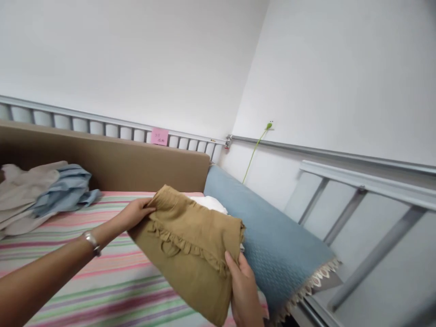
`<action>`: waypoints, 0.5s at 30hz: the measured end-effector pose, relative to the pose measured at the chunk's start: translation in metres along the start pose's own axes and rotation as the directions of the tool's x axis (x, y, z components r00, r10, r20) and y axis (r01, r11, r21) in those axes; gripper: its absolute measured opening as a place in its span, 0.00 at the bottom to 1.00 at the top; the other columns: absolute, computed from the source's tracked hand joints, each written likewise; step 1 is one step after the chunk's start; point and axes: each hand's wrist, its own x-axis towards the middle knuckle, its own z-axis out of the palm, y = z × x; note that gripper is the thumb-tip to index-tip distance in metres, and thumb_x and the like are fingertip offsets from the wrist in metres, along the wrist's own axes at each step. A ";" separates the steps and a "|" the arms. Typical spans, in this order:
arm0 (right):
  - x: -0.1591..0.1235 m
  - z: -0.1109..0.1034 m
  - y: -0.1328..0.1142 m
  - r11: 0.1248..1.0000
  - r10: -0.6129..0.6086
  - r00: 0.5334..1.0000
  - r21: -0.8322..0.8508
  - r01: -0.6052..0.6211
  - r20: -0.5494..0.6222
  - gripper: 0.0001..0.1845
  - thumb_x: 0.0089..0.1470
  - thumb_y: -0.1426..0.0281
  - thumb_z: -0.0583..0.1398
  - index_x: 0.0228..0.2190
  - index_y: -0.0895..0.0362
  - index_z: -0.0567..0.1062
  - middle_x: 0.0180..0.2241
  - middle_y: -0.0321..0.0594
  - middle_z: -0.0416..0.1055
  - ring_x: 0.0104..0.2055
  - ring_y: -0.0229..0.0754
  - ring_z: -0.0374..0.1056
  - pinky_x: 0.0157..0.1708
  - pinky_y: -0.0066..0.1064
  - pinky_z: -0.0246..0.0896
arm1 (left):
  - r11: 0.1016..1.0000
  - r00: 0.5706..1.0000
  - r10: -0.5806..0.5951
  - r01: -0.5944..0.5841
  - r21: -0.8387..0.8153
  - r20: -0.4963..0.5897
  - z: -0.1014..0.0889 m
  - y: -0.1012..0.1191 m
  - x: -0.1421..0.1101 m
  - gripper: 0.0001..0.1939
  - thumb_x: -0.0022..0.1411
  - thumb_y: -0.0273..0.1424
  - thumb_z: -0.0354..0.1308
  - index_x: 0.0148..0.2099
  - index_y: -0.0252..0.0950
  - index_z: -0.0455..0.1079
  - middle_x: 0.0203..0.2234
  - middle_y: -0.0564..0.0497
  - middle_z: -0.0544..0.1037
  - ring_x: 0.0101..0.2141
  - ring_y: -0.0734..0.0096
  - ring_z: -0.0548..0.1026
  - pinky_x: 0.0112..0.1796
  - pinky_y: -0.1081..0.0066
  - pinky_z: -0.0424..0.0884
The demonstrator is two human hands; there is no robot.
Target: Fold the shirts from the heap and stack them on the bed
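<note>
A folded mustard-brown garment with a ruffled edge is held above the striped bed sheet. My left hand grips its far left edge, and a watch sits on that wrist. My right hand clasps its near right corner, thumb on top. A white folded cloth lies just behind the garment, partly hidden by it.
A pile of beige and light blue clothes lies at the left of the bed. A brown padded headboard runs along the back. A blue quilted cover with a fringe leans against the grey metal rail at the right.
</note>
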 end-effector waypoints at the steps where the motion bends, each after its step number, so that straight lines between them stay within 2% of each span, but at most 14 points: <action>1: 0.011 0.003 -0.003 0.999 -0.054 0.997 0.005 0.054 -0.050 0.35 0.44 0.54 0.62 0.52 0.55 0.67 0.48 0.43 0.72 0.48 0.48 0.68 0.44 0.36 0.65 | 0.994 0.997 0.074 -0.071 0.079 -0.032 0.008 0.008 0.023 0.14 0.50 0.38 0.57 0.37 0.38 0.75 0.32 0.52 0.80 0.36 0.59 0.74 0.39 0.69 0.68; 4: 0.047 0.007 0.002 0.976 -0.219 0.955 -0.041 0.215 -0.202 0.34 0.47 0.54 0.59 0.53 0.57 0.67 0.48 0.45 0.71 0.50 0.47 0.67 0.45 0.34 0.64 | 0.915 0.954 0.275 -0.223 0.336 -0.115 0.037 0.031 0.091 0.15 0.58 0.38 0.51 0.39 0.37 0.74 0.36 0.51 0.79 0.37 0.62 0.73 0.40 0.70 0.65; 7: 0.084 0.004 0.031 0.956 -0.291 0.904 -0.068 0.285 -0.312 0.33 0.50 0.54 0.56 0.54 0.58 0.65 0.49 0.44 0.71 0.52 0.46 0.65 0.46 0.32 0.62 | 0.780 0.921 0.378 -0.260 0.569 -0.098 0.074 0.042 0.154 0.15 0.61 0.38 0.49 0.40 0.36 0.74 0.36 0.48 0.79 0.39 0.63 0.73 0.40 0.70 0.63; 9: 0.105 -0.002 0.063 0.966 -0.256 0.897 -0.066 0.250 -0.360 0.32 0.51 0.54 0.54 0.53 0.58 0.66 0.48 0.44 0.71 0.52 0.45 0.65 0.46 0.33 0.62 | 0.683 0.941 0.336 -0.223 0.696 -0.029 0.106 0.036 0.189 0.15 0.61 0.37 0.49 0.41 0.37 0.73 0.37 0.46 0.78 0.40 0.62 0.73 0.40 0.70 0.62; 11: 0.120 -0.007 0.098 0.986 -0.169 0.910 -0.060 0.158 -0.380 0.30 0.50 0.54 0.55 0.51 0.57 0.69 0.46 0.44 0.73 0.50 0.46 0.66 0.46 0.33 0.63 | 0.611 0.969 0.240 -0.197 0.767 0.058 0.142 0.017 0.214 0.12 0.59 0.35 0.51 0.41 0.37 0.73 0.37 0.46 0.79 0.40 0.60 0.73 0.40 0.68 0.62; 13: 0.128 -0.010 0.124 0.996 -0.085 0.925 -0.042 0.074 -0.370 0.28 0.49 0.53 0.55 0.47 0.57 0.71 0.43 0.44 0.75 0.49 0.47 0.67 0.45 0.34 0.64 | 0.577 0.981 0.146 -0.189 0.795 0.127 0.175 -0.009 0.230 0.10 0.57 0.33 0.53 0.38 0.38 0.74 0.35 0.47 0.79 0.40 0.59 0.74 0.40 0.67 0.61; 15: 0.130 -0.009 0.136 0.998 -0.059 0.950 -0.014 0.057 -0.307 0.27 0.50 0.53 0.55 0.47 0.56 0.71 0.44 0.44 0.74 0.49 0.46 0.67 0.45 0.34 0.64 | 0.567 0.984 0.089 -0.178 0.804 0.155 0.198 -0.030 0.238 0.11 0.57 0.31 0.52 0.39 0.38 0.74 0.36 0.46 0.79 0.40 0.58 0.74 0.40 0.65 0.61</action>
